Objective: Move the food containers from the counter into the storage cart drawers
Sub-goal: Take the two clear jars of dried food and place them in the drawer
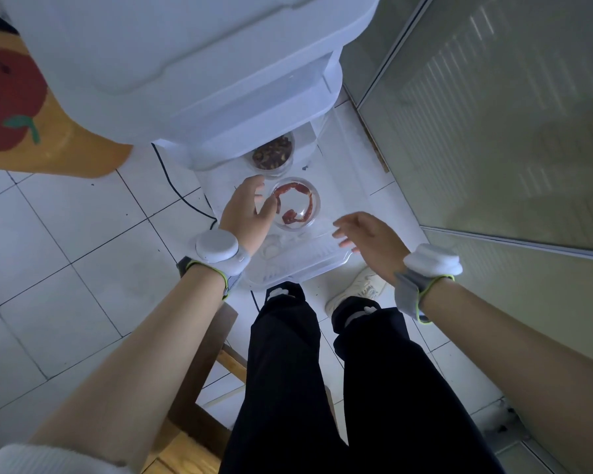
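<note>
The left hand [245,213] lies loosely open at the left rim of a clear round container [297,206] of red strips, thumb tip touching the rim and nothing plainly gripped. That container sits in the pulled-out bottom drawer [343,196] of the storage cart [185,80], just in front of a second container [273,152] of dark food, which is half tucked under the cart body. The right hand [370,237] hovers empty, fingers spread, above the drawer's front right corner.

This looks like the placing step, with the red-strip container set down (or all but). The next move probably calls for lifting both hands clear, then pushing the drawer front straight in.

A black cable [178,193] trails on the floor left of the cart, and a wooden stool [199,371] stands by the person's left leg. The person's feet are right up against the drawer front, so the push has little room.
</note>
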